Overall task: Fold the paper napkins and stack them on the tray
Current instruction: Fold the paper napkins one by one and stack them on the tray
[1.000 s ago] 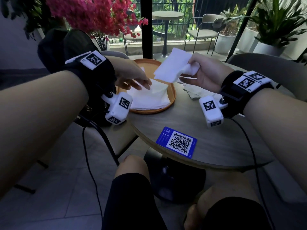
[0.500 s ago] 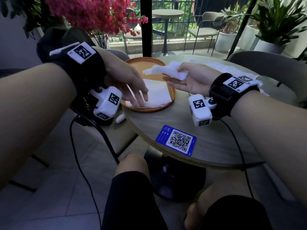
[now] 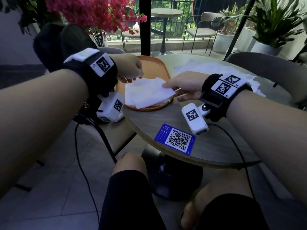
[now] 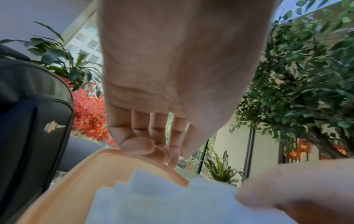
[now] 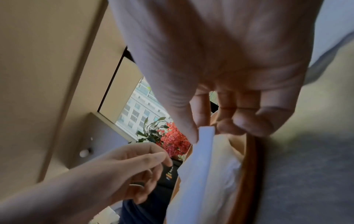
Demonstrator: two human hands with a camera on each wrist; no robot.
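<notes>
Pinching a napkin (image 3: 149, 90) over the tray's (image 3: 154, 67) stack – right hand (image 3: 184, 85); left hand (image 3: 127, 68) loosely curled.

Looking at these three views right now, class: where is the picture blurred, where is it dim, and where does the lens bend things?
Head view: forearms bulge at the edges, the floor is dim, the pink flowers smear. Left wrist view: the napkins on the tray and the right hand are soft; the left hand is sharper. Right wrist view: the table is streaked, the window bright.
</notes>
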